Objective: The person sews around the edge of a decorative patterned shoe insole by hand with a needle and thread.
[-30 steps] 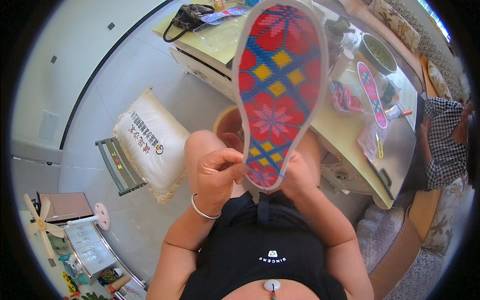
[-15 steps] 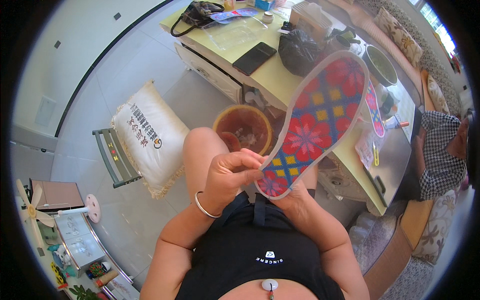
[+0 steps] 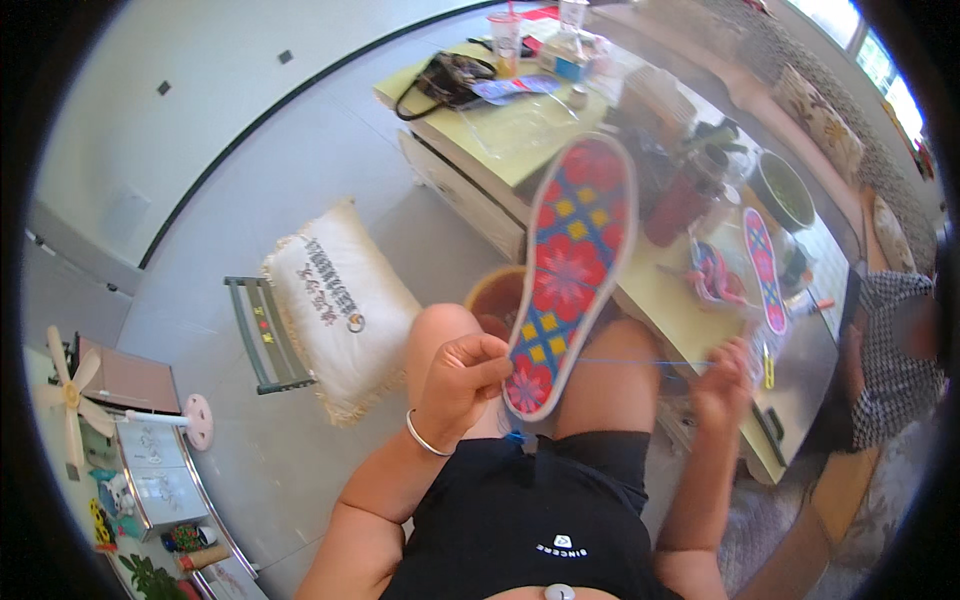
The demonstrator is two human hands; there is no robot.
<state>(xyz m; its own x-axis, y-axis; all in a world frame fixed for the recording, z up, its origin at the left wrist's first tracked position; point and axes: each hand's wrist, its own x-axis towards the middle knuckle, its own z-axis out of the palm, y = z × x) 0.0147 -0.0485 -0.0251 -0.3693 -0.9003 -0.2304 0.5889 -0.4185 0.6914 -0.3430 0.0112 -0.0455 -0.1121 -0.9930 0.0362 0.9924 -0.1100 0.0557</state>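
An embroidered insole (image 3: 568, 285) with red flowers, blue bands and yellow squares stands tilted up above my lap. My left hand (image 3: 462, 380), a bangle at its wrist, pinches the insole's narrow lower end by its left edge. Off to the right, my right hand (image 3: 724, 382) is closed and blurred by motion. A blue thread (image 3: 640, 362) runs taut from the insole's right edge to its fingers. Whether a needle is in them cannot be made out. A small blue tangle (image 3: 516, 437) shows below the insole.
The yellow-topped table (image 3: 650, 290) holds a second insole (image 3: 764, 270), a red-filled jar (image 3: 690, 195), a bowl (image 3: 783, 190), a yellow cutter (image 3: 769, 366) and a bag (image 3: 450, 80). A brown bucket (image 3: 493, 300) and a cushioned chair (image 3: 335, 310) stand nearby. Another person (image 3: 890, 350) sits at right.
My right hand has come out from behind the insole and swung right, drawing the blue thread out. The insole now stands more upright. The view has shifted, with more tabletop showing.
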